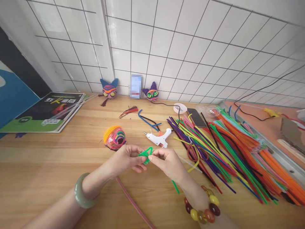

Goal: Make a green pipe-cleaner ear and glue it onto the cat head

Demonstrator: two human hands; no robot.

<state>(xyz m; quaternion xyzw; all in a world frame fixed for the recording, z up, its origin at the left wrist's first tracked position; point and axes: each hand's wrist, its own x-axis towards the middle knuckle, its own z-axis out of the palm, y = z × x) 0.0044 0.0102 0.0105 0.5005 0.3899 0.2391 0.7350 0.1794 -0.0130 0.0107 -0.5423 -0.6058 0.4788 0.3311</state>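
Note:
A green pipe cleaner (148, 151), bent into a small wound loop, is pinched between both my hands over the wooden table. My left hand (132, 158) grips its wound part between thumb and fingers. My right hand (165, 159) pinches its other side, and a green tail hangs below that wrist. Just beyond my left hand rests a clear ball (114, 136) partly wrapped in orange, pink and multicoloured pipe cleaners. A white hot glue gun (159, 138) lies beyond my right hand, its nozzle pointing left.
Bundles of coloured pipe cleaners (238, 152) cover the right side, beside a dark phone (196, 117) and a pink dish (180, 108). Two cat-faced crafts (109, 90) stand by the tiled wall, with a propped blurred screen between them. Magazines (47, 111) lie left; a cable runs behind.

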